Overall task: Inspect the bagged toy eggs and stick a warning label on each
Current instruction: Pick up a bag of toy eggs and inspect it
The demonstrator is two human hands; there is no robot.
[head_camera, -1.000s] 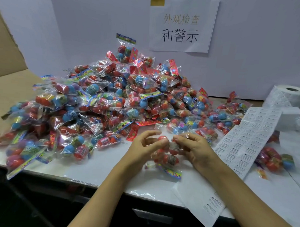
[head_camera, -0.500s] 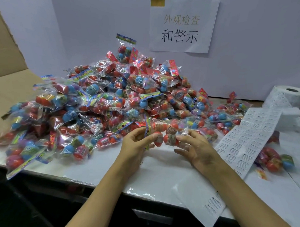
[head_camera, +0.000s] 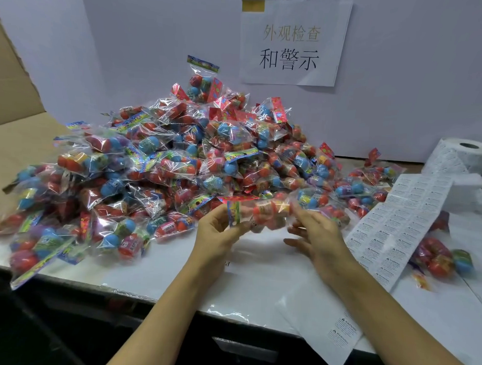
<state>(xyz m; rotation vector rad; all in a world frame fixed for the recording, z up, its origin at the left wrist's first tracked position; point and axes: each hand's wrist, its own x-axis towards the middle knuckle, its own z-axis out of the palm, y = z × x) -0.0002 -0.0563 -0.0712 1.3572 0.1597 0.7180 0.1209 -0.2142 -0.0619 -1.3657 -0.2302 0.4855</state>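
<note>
Bags of toy eggs (head_camera: 164, 163) lie heaped across the white table (head_camera: 160, 275), with a strip of warning labels (head_camera: 394, 228) trailing from its roll (head_camera: 465, 154) on the right. One bagged egg set (head_camera: 260, 213), blurred, is raised before the heap: the left hand (head_camera: 216, 236) pinches its header end, while the right hand (head_camera: 317, 239) has loosely spread fingers at the other end, grip unclear.

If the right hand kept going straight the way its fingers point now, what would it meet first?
The right hand points left and slightly away, fingers loose. First in line is probably the bag of toy eggs the left hand holds up by its header end; its top fingers already seem to touch it, though blur hides contact.
</note>
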